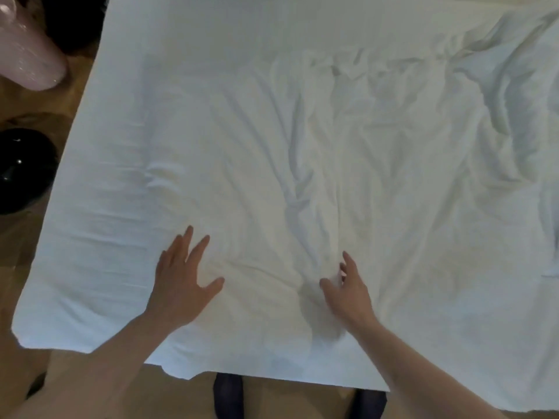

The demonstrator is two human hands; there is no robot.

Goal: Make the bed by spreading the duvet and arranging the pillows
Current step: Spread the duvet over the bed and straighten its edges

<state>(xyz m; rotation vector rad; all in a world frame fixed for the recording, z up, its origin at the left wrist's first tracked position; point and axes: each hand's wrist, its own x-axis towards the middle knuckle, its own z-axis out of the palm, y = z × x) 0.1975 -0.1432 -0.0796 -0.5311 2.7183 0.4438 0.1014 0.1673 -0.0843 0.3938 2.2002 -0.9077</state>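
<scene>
The duvet [302,146] is showing plain white, unpatterned, shading to pale blue-grey in its creases. The floor [39,110] is showing warm brown. A pale pink speckled object [27,52] is glinting at upper left, a glossy black round object [21,170] below it. Dark navy socks [228,394] are showing at the bottom.
</scene>
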